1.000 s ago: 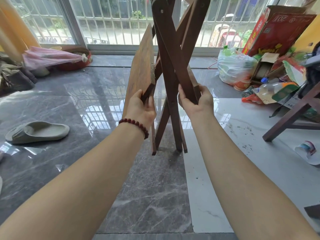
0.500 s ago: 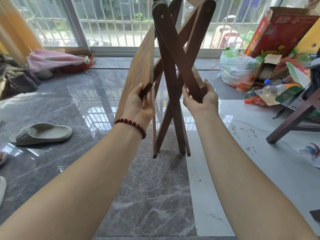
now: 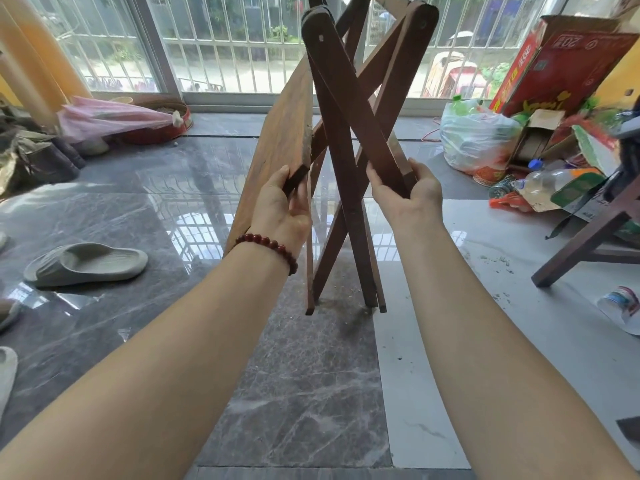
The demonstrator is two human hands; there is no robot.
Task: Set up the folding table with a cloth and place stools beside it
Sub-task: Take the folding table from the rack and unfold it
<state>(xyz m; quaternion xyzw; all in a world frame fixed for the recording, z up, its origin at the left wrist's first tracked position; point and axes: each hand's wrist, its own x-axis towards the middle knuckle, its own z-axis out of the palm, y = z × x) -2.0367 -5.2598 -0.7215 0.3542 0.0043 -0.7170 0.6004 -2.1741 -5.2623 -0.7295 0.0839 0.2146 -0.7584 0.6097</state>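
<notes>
A dark brown wooden folding table (image 3: 341, 109) stands on its leg tips in the middle of the floor, partly unfolded, its crossed legs forming an X. Its flat top panel (image 3: 282, 140) hangs tilted on the left side. My left hand (image 3: 282, 206), with a red bead bracelet on the wrist, grips the lower edge of the top panel. My right hand (image 3: 407, 194) is shut on a leg bar on the right side. No cloth is in view. Part of a dark wooden stool (image 3: 595, 233) shows at the right edge.
A grey slipper (image 3: 85, 263) lies on the floor at left. A pink bag and a red basin (image 3: 157, 128) sit by the window. Rubbish bags, a red carton (image 3: 561, 64) and plastic bottles pile up at right. A cup (image 3: 621, 306) lies on the pale tiles.
The table's legs have spread wider apart and the top panel has swung further left. Both hands keep their grips and have moved apart.
</notes>
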